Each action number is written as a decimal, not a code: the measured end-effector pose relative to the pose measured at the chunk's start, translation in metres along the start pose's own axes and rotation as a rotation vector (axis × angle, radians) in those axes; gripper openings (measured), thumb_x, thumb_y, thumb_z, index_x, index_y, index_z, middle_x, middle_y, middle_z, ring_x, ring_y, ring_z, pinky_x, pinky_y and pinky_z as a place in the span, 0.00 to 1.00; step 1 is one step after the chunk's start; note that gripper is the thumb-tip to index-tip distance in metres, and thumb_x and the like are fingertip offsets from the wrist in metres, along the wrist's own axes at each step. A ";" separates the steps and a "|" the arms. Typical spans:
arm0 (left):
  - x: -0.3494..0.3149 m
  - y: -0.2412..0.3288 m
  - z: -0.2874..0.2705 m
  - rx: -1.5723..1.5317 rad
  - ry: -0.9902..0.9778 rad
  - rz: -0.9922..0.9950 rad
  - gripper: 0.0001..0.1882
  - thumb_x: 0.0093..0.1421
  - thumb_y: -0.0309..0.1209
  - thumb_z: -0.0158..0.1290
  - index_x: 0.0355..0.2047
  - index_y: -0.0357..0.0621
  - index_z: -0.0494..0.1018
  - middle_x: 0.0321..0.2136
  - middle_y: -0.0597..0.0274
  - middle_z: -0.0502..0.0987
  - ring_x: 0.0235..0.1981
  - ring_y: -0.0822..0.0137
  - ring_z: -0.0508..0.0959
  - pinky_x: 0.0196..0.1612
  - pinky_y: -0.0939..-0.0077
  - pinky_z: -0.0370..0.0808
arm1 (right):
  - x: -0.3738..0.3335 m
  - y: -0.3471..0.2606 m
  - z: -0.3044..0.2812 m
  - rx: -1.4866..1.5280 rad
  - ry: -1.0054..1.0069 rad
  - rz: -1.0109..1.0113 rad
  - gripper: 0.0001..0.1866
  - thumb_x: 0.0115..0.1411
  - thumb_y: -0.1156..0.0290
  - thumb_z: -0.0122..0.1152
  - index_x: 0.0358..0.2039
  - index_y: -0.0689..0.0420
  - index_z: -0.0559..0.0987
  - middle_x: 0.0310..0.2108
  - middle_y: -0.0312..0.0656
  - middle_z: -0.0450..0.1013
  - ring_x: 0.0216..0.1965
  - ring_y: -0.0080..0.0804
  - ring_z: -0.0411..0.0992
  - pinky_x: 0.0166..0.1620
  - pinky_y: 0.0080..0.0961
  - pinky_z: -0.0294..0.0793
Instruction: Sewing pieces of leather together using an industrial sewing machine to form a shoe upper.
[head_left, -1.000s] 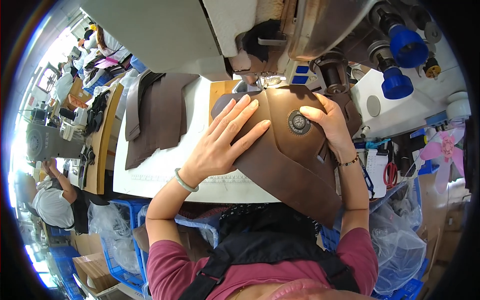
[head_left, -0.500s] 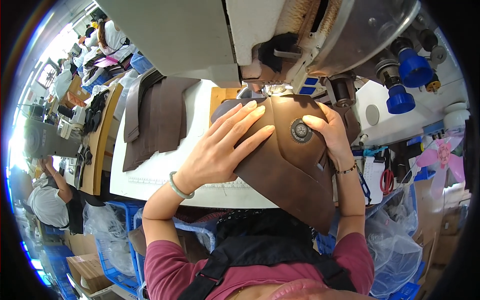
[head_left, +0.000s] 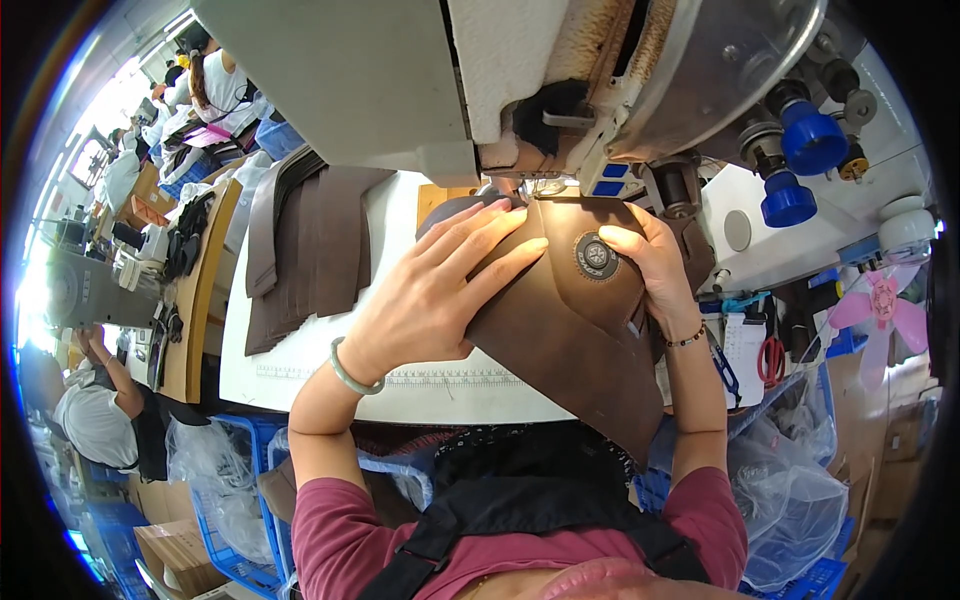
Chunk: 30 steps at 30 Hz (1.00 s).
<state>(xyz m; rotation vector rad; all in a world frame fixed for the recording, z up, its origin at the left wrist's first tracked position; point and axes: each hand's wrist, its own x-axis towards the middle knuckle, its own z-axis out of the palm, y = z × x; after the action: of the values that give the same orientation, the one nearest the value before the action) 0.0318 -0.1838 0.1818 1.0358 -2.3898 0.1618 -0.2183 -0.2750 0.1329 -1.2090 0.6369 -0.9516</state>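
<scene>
A brown leather-like panel (head_left: 590,350) lies under the head of a sewing machine (head_left: 540,150), its far edge close to the needle area. A round dark badge (head_left: 597,257) with a stitched ring sits on the panel, and a raised seam runs beside it. My left hand (head_left: 435,275) rests on the panel's left part with its fingers stretched out. At the right edge, my right hand (head_left: 652,262) grips the panel, thumb on top near the badge and fingers mostly hidden behind it. The panel's near corner hangs past the table edge towards my apron.
Brown cut panels (head_left: 315,245) are stacked at the left of the white table (head_left: 400,395), beyond a printed ruler strip. Red-handled scissors (head_left: 771,360) and a pink fan (head_left: 880,310) are at the right. Blue crates (head_left: 235,500) with plastic bags stand below. Other people work at the far left.
The panel has shifted and turned slightly under the machine, its near corner swinging a little to the left. Both hands keep their places on it.
</scene>
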 end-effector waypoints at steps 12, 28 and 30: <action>-0.001 -0.003 0.001 -0.002 0.017 0.015 0.41 0.29 0.23 0.58 0.53 0.43 0.72 0.55 0.48 0.69 0.59 0.45 0.68 0.61 0.54 0.67 | 0.001 0.000 0.000 -0.063 -0.019 -0.032 0.20 0.59 0.69 0.62 0.50 0.65 0.75 0.42 0.38 0.76 0.41 0.18 0.73 0.47 0.17 0.72; -0.002 -0.003 -0.002 -0.013 -0.020 0.002 0.40 0.31 0.25 0.58 0.53 0.44 0.73 0.56 0.49 0.69 0.60 0.46 0.68 0.62 0.55 0.66 | -0.002 0.003 0.002 -0.027 -0.045 -0.031 0.20 0.60 0.70 0.61 0.51 0.65 0.74 0.43 0.38 0.76 0.41 0.18 0.73 0.47 0.17 0.73; -0.002 -0.004 -0.001 -0.009 -0.017 0.009 0.40 0.32 0.25 0.58 0.53 0.44 0.73 0.56 0.49 0.69 0.60 0.46 0.68 0.62 0.55 0.66 | -0.002 0.005 0.003 -0.023 -0.035 -0.058 0.20 0.60 0.70 0.61 0.51 0.65 0.74 0.43 0.38 0.76 0.41 0.18 0.73 0.47 0.17 0.73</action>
<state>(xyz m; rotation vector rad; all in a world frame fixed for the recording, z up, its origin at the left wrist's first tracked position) 0.0366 -0.1850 0.1814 1.0265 -2.4086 0.1460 -0.2156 -0.2714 0.1292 -1.2677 0.5893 -0.9721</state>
